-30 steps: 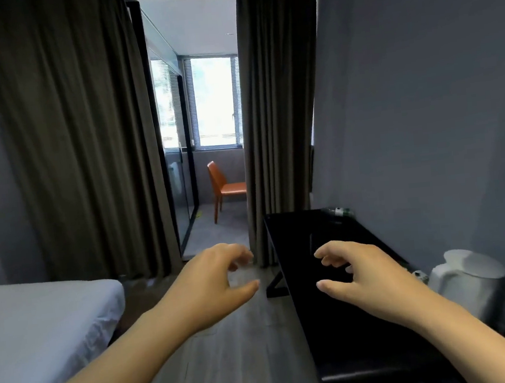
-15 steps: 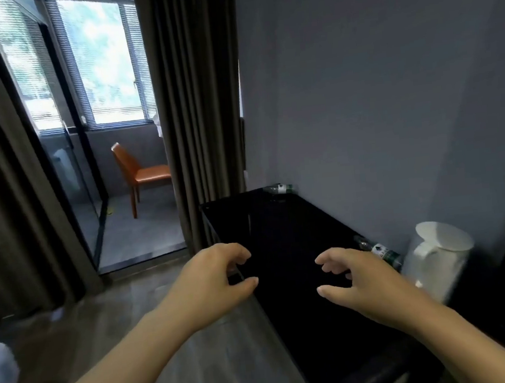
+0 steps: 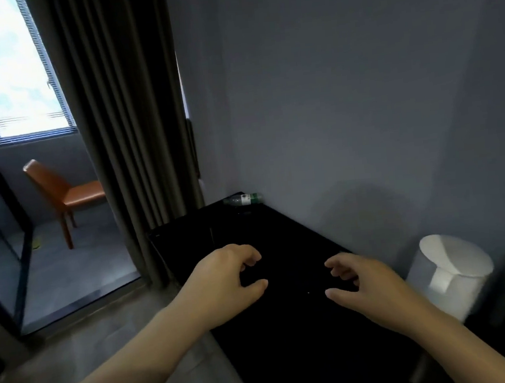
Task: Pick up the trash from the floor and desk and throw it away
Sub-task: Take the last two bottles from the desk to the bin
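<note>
Barely started: both hands empty, the bottle not yet reached.

The left hand and right hand hover over the near part of the black desk, fingers loosely curled and apart, holding nothing. A plastic bottle lies on its side at the desk's far end against the wall, well apart from both hands. It looks like the next piece of trash: reaching, picking it up and binning it all remain, and no bin is in view. A yellowish scrap on the floor near the orange chair, far left, is too small to identify.
</note>
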### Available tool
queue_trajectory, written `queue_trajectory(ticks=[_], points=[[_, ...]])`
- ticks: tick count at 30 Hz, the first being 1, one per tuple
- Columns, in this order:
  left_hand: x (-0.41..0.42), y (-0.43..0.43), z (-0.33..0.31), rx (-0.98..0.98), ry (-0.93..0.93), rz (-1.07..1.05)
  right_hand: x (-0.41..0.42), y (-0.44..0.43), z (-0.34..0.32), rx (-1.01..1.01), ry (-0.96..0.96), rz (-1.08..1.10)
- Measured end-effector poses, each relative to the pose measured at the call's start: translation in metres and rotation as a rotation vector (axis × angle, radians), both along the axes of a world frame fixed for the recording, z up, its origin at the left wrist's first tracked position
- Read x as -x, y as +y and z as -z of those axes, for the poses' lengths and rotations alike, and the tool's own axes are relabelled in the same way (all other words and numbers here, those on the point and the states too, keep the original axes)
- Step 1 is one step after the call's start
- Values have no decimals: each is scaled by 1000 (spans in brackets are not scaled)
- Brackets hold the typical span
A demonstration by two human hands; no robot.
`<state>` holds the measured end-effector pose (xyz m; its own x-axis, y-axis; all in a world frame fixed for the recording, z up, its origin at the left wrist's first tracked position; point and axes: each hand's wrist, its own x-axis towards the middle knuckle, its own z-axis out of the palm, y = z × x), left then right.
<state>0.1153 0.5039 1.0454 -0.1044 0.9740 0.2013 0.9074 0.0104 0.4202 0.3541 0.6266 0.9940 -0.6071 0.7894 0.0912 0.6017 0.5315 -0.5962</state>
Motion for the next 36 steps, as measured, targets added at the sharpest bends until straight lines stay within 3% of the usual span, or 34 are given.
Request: queue_trajectory(ticks=[21,36], points=[[71,272,77,208,-141,522,46,104,54,180,-153,619],[31,365,132,353,-123,604,18,190,105,267,-363,714]])
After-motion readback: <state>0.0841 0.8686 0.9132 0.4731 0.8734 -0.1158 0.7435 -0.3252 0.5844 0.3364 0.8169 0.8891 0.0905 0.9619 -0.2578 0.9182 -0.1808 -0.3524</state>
